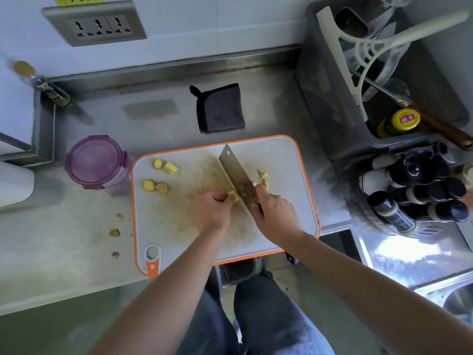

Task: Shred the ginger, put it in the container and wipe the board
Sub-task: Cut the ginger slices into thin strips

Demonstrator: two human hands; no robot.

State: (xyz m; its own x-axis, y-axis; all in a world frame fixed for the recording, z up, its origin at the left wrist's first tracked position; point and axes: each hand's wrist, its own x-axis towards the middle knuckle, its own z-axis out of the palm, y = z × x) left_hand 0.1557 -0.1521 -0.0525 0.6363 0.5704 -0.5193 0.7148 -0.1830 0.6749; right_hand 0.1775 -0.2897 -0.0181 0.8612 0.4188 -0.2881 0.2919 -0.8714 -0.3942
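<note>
A white cutting board (286, 160) with an orange rim lies on the steel counter. My left hand (211, 211) pins a yellow ginger piece (234, 195) on the board. My right hand (275, 216) grips the handle of a cleaver (234, 167), whose blade rests against that piece. Cut ginger shreds (263, 176) lie to the right of the blade. Several ginger slices (165, 166) wait at the board's left side. A round container (96, 161) with a purple lid stands left of the board. A dark folded cloth (221, 107) lies behind the board.
Ginger peel scraps (114, 233) dot the counter left of the board. A grey bin (358, 80) with a squeegee, utensils and a yellow-capped bottle stands at the right. Below it is a rack of dark bottles (414, 193). A small bottle (42, 84) lies at the back left.
</note>
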